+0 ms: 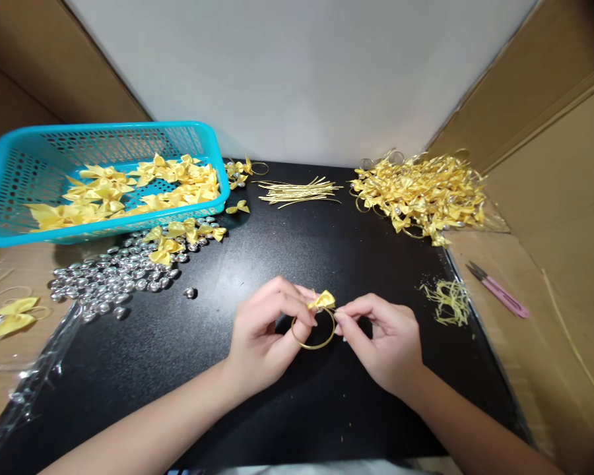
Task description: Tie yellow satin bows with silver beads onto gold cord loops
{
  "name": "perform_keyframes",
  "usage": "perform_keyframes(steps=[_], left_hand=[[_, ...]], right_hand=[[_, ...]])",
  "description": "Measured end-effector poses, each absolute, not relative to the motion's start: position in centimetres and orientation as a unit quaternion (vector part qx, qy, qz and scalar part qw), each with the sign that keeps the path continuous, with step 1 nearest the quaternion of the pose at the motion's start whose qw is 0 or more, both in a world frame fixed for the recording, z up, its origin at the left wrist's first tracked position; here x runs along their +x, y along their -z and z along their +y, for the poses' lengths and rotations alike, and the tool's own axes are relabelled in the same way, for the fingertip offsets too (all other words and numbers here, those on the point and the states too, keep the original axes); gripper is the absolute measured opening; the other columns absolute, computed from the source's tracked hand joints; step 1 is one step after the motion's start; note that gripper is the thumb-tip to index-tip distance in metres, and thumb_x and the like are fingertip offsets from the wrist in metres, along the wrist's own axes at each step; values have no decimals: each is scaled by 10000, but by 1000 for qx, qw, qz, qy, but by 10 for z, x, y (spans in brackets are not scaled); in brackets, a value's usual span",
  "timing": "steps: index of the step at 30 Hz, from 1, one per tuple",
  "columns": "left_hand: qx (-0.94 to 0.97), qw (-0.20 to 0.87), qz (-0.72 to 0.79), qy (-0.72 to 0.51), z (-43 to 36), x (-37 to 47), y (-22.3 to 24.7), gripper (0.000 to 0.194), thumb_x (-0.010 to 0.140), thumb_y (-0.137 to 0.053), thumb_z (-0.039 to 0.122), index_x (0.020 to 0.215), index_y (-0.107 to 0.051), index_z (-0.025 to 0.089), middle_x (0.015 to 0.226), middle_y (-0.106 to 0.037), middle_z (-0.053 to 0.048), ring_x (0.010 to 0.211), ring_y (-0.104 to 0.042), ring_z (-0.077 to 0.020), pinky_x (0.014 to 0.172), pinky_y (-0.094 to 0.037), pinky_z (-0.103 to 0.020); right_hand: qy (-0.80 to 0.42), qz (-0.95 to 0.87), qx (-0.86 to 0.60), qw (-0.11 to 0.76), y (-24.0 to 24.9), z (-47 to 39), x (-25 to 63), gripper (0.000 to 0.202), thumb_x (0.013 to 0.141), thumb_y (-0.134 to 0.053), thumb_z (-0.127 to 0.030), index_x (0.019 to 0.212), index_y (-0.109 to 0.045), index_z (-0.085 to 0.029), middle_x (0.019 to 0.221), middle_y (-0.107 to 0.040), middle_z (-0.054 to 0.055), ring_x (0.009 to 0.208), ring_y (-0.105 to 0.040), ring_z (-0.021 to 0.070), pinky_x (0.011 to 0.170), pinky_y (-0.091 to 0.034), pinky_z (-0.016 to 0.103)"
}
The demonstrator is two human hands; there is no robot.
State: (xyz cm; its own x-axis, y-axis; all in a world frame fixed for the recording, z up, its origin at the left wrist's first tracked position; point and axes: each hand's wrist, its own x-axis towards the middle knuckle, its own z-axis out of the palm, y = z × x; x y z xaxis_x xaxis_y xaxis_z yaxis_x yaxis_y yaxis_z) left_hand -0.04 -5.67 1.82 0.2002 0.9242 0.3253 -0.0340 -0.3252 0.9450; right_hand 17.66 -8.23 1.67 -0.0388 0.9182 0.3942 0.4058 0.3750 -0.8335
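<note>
Over the middle of the black table, my left hand (272, 330) pinches a thin gold ring (317, 346) at its left side. A small yellow ribbon bow (325, 300) sits at the top of this ring, just beyond the left fingertips. My right hand (383, 336) is closed at the ring's right side, thumb and forefinger pressed together close to the bow. Between these fingers is something thin, perhaps the end of a gold tie, too small to make out. The other right fingers curl underneath, partly hidden.
A blue basket (218, 198) of yellow bows stands back left, silver beads (123, 270) before it. Gold ties (299, 191) lie at the back. Finished-looking bow rings (420, 191) are heaped back right, near ribbon scraps (448, 302) and pink-handled snips (505, 295). Cardboard walls flank the table.
</note>
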Motion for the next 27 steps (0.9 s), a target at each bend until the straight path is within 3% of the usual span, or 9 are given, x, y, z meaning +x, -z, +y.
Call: perform_keyframes(steps=[9, 17, 27], left_hand=[[679, 404, 301, -534, -53, 1, -16, 191, 771, -655, -2, 741, -665, 187, 730, -621, -14, 799, -671, -158, 783, -555, -278], [620, 500, 303, -523, -52, 2, -15, 147, 817, -651, 51, 755, -628, 182, 777, -601, -1, 823, -663, -118, 795, -547, -227], [627, 501, 305, -513, -53, 1, -16, 165, 814, -648, 38, 748, -628, 187, 774, -595, 4, 824, -653, -114, 793, -526, -216]], right_hand=[[-342, -633, -491, 491, -11, -82, 177, 108, 850, -622, -121, 763, -623, -185, 614, -685, -11, 544, -656, 104, 550, -538, 199], [-407, -588, -498, 490, -5, -81, 176, 90, 862, -633, -168, 776, -631, -192, 629, -694, -16, 554, -667, 103, 556, -550, 196], [-390, -603, -495, 489, -7, -80, 178, 88, 840, -652, -157, 758, -635, -185, 617, -692, -10, 550, -662, 106, 552, -549, 198]])
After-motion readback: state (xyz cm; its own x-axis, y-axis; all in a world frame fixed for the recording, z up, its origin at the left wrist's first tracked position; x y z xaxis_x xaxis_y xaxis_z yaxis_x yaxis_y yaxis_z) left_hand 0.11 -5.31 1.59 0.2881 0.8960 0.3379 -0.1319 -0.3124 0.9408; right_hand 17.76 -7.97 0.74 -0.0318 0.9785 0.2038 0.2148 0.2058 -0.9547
